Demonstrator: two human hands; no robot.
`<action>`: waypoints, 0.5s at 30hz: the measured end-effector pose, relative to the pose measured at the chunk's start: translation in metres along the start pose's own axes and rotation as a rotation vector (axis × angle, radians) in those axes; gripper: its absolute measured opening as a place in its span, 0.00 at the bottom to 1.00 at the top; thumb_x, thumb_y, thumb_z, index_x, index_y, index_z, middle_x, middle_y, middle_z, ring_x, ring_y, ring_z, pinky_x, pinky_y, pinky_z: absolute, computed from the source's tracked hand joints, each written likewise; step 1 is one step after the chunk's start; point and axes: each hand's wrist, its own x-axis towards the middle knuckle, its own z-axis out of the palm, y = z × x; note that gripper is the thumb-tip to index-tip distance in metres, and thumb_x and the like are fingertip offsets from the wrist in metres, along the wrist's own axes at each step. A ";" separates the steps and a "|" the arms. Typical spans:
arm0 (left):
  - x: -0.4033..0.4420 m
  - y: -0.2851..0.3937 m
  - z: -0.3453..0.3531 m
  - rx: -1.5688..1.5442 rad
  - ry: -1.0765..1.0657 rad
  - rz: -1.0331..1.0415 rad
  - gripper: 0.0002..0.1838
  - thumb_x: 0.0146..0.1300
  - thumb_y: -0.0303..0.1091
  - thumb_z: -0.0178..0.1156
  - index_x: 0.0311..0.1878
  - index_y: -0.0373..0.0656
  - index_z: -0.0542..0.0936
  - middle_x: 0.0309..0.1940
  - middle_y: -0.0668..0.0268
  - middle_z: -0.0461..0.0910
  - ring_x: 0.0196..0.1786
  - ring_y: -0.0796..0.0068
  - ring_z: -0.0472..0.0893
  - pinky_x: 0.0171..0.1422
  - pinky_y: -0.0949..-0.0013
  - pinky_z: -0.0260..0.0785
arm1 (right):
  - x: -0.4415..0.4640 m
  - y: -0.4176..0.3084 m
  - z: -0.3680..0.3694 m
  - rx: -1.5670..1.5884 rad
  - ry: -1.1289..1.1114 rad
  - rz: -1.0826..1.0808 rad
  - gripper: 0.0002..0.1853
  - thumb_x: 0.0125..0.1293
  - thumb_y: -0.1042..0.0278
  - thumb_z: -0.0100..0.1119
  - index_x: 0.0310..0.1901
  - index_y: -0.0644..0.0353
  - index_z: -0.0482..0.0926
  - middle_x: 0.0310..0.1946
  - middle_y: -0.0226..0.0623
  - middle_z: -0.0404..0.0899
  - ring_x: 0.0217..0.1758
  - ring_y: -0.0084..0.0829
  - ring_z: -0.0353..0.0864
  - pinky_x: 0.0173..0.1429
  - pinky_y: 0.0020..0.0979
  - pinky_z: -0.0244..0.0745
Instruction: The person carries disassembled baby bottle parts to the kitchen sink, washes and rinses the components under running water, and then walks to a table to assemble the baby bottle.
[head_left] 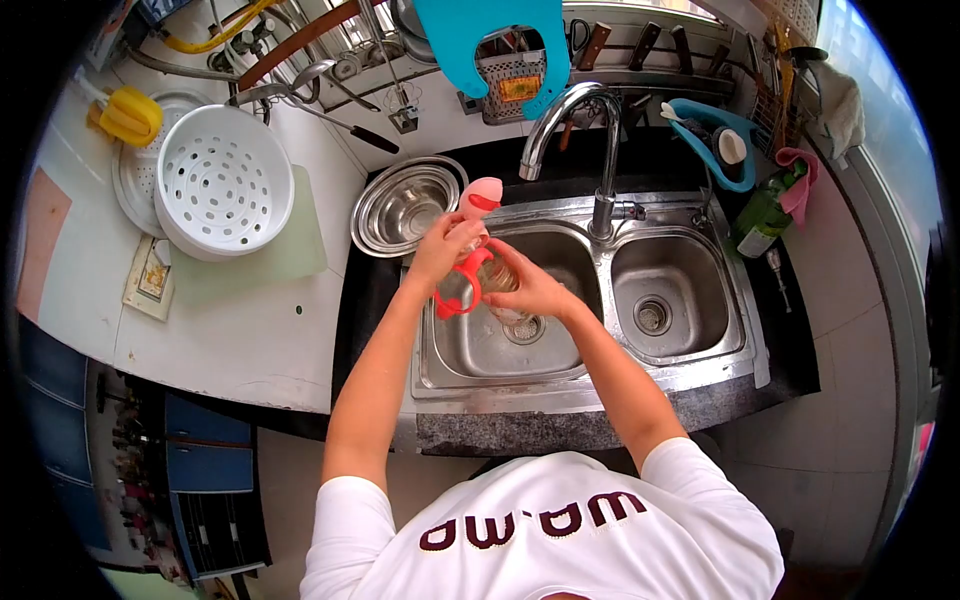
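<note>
Over the left basin of the steel sink (450, 365), my two hands hold a clear drinking bottle (503, 282) with a red loop handle (446, 304). My left hand (446, 247) has its fingers closed round the upper part, just below a pink top (482, 194) that sticks up past the fingertips. Wrapped about the clear body from the other side is my right hand (532, 288). The bottle is tilted, and my fingers hide part of its neck. I cannot tell whether the top is fastened to the body.
A chrome faucet (571, 98) arches over the sink behind my hands. Nested steel bowls (362, 222) stand at the sink's left, with a white colander (225, 180) farther left. To the right are a blue basket (738, 182) and a green bottle (765, 215). Knives (645, 45) hang behind.
</note>
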 end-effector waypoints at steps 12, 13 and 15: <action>-0.033 -0.014 0.006 -0.849 -0.310 -0.346 0.22 0.65 0.52 0.50 0.50 0.43 0.74 0.34 0.65 0.79 0.21 0.88 0.70 0.13 0.85 0.49 | 0.004 -0.055 -0.038 -0.646 -0.089 0.013 0.36 0.43 0.57 0.67 0.58 0.53 0.68 0.46 0.47 0.72 0.51 0.48 0.72 0.55 0.39 0.69; -0.035 -0.017 0.010 -0.900 -0.290 -0.328 0.23 0.64 0.53 0.51 0.50 0.43 0.74 0.33 0.65 0.79 0.22 0.88 0.70 0.13 0.85 0.49 | 0.004 -0.055 -0.039 -0.731 -0.086 -0.002 0.36 0.43 0.57 0.67 0.58 0.53 0.68 0.45 0.46 0.73 0.50 0.48 0.73 0.54 0.39 0.70; -0.034 -0.021 0.011 -0.879 -0.306 -0.326 0.23 0.63 0.54 0.52 0.50 0.43 0.74 0.34 0.65 0.79 0.22 0.89 0.71 0.14 0.86 0.49 | 0.004 -0.058 -0.040 -0.786 -0.096 0.004 0.37 0.43 0.57 0.67 0.58 0.52 0.68 0.44 0.45 0.73 0.50 0.47 0.73 0.53 0.40 0.70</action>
